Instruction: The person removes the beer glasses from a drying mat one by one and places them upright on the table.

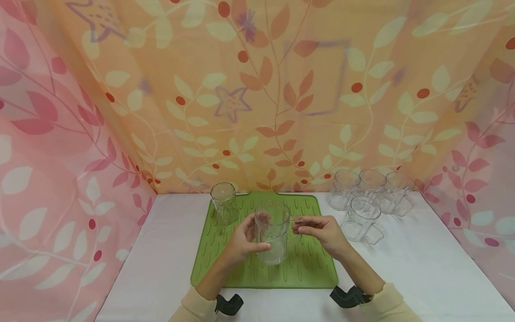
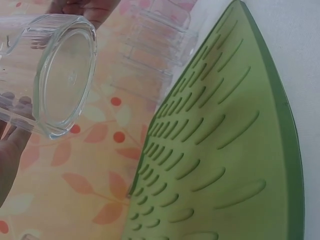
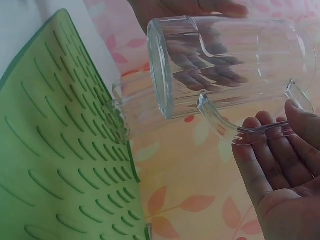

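A clear glass mug (image 1: 274, 236) is held upright above the green drying mat (image 1: 311, 270) in the head view. My left hand (image 1: 240, 240) grips its body from the left, thumb across the near side and fingers behind the glass. From the right, my right hand (image 1: 327, 231) holds the mug's handle (image 3: 225, 129), fingers under it and thumb at its upper end in the right wrist view. The mug's thick round base (image 2: 67, 82) hangs clear of the mat in the left wrist view. Another glass mug (image 1: 223, 203) stands at the mat's back left corner.
Several more glass mugs (image 1: 364, 213) stand grouped on the white tabletop (image 1: 418, 273) to the right of the mat. Patterned orange cloth (image 1: 225, 129) hangs behind the table, and pink cloth (image 1: 52, 201) rises along both sides.
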`<action>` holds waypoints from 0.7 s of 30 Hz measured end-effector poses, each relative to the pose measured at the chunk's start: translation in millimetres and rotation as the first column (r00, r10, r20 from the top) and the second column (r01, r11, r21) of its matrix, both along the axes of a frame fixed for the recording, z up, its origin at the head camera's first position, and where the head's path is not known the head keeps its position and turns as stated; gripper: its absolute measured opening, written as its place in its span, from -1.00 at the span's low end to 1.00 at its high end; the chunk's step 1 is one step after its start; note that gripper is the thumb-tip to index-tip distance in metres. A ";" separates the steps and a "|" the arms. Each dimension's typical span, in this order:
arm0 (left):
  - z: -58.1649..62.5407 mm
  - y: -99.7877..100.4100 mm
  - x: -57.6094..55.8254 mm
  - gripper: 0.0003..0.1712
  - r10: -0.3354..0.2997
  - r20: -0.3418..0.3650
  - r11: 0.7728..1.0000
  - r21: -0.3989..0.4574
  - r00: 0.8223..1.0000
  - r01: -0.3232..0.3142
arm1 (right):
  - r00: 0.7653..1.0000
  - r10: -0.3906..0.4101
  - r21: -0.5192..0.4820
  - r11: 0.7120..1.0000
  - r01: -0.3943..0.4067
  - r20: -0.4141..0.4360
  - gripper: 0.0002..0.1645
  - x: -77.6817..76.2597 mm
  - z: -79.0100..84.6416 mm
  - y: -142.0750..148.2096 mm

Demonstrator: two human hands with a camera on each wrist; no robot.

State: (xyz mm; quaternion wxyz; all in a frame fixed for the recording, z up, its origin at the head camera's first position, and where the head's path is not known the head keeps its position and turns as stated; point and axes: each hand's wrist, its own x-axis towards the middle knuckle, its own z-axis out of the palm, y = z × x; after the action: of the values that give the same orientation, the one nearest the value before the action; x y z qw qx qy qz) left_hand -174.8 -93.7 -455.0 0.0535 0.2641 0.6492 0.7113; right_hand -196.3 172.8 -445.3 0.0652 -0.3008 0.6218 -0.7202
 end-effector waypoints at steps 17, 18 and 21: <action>-3.0 -1.8 0.9 -0.12 0.001 -0.052 0.997 -0.075 0.999 -0.005 | 0.999 -0.024 0.176 0.984 0.032 -0.045 -0.57 2.5 10.1 4.0; -2.7 -1.4 0.6 -0.12 0.003 -0.052 0.997 -0.078 0.999 -0.007 | 0.998 -0.026 0.181 0.983 0.034 -0.049 -0.58 2.5 10.8 4.2; -1.7 -1.2 -0.4 -0.13 0.007 -0.055 0.997 -0.080 0.998 -0.011 | 0.997 -0.036 0.200 0.979 0.048 -0.062 -0.60 2.3 13.0 4.3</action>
State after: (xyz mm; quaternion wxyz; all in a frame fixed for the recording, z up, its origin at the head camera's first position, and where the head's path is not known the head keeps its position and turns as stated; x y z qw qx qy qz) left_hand -175.2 -94.9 -456.7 0.0431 0.2784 0.6798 0.6772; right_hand -194.0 177.1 -432.3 0.0619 -0.3002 0.6994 -0.6457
